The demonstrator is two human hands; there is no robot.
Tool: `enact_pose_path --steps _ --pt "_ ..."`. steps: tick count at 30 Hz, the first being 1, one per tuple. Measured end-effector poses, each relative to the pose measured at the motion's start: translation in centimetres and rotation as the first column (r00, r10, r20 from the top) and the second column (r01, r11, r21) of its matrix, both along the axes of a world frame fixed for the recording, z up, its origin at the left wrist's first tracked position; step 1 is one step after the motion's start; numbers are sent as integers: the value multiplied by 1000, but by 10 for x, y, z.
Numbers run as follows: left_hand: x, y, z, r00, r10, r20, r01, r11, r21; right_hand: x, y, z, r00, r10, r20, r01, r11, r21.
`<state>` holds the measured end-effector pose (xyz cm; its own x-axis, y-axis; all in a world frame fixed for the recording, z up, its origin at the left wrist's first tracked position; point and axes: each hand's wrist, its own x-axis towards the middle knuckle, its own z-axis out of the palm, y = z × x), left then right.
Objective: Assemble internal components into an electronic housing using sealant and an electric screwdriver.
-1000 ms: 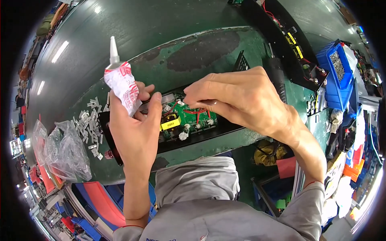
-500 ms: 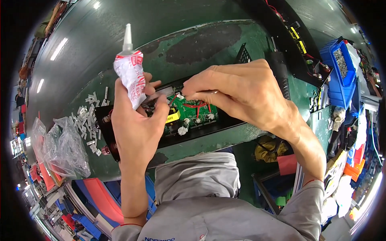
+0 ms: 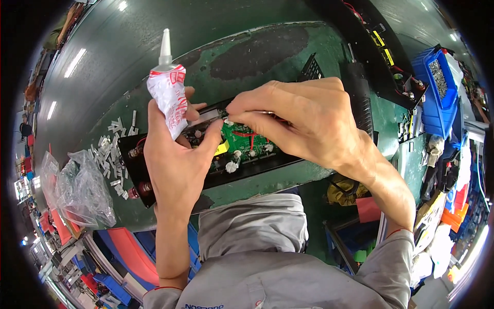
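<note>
The left hand point(image 3: 177, 165) clasps a crumpled white-and-red tube point(image 3: 169, 98), its tapered pale nozzle point(image 3: 165, 45) pointing away from the wearer, beside the right hand point(image 3: 314, 123), whose thumb and forefinger pinch a thin silvery tool point(image 3: 266, 112) over a long black housing's point(image 3: 221, 180) green circuit board point(image 3: 230, 136).

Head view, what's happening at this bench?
Someone's left hand holds a crumpled white-and-red tube, nozzle toward the picture's top. Their right hand pinches a thin item, mostly hidden, over a green circuit board inside a long black housing. Loose pale pieces and a clear plastic bag lie to the left.
</note>
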<state>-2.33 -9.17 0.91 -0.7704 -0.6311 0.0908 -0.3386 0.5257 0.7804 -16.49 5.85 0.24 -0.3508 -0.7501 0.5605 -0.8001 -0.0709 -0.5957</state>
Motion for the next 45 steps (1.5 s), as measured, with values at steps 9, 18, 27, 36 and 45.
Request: enact_pose_path --steps 9,18,27,36,45 --pt "-2 4 -7 999 -32 -1 31 968 -249 1 1 1 1000 -5 18 5 1000 0" --pt "0 1 -11 996 -66 -51 54 975 -214 0 8 -1 999 37 19 -38 999 27" --pt "0 1 -8 997 -68 -44 58 979 -194 -1 8 -2 998 55 28 -55 998 -16" --pt "0 0 -13 994 -92 -59 74 966 -249 -1 6 -2 998 65 15 -65 998 -22" --pt "-1 3 -12 997 -65 -48 50 960 -276 -2 12 3 999 47 18 -48 998 35"
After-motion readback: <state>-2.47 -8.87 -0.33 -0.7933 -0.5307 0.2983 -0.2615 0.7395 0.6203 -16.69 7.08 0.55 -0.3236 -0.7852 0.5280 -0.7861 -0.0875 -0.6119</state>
